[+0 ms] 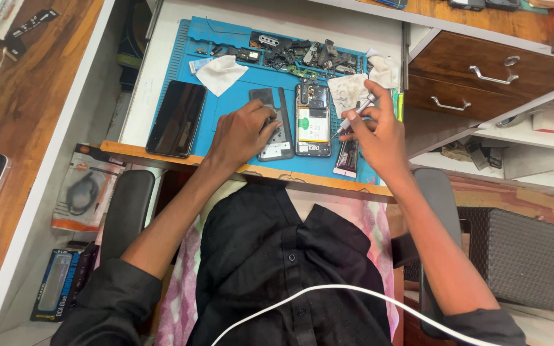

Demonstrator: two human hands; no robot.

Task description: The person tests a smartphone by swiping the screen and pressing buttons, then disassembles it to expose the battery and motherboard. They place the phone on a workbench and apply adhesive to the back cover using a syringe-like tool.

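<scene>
An opened phone (313, 120) with its battery and circuit board showing lies on a blue work mat (226, 102). My right hand (379, 131) grips a slim silver screwdriver (354, 116), tip pointing toward the phone's right edge. To the phone's left, my left hand (242, 131) rests on a grey phone back cover (278, 138), fingers curled over it. A small dark part (346, 158) lies under my right hand.
A black phone screen (177, 118) lies left on the mat. White tissues (220, 73) and several small phone parts (290, 54) fill the mat's far tray. Wooden drawers (482, 74) stand right; packaged items (81, 189) sit on the left shelf. A white cable (328, 291) crosses my lap.
</scene>
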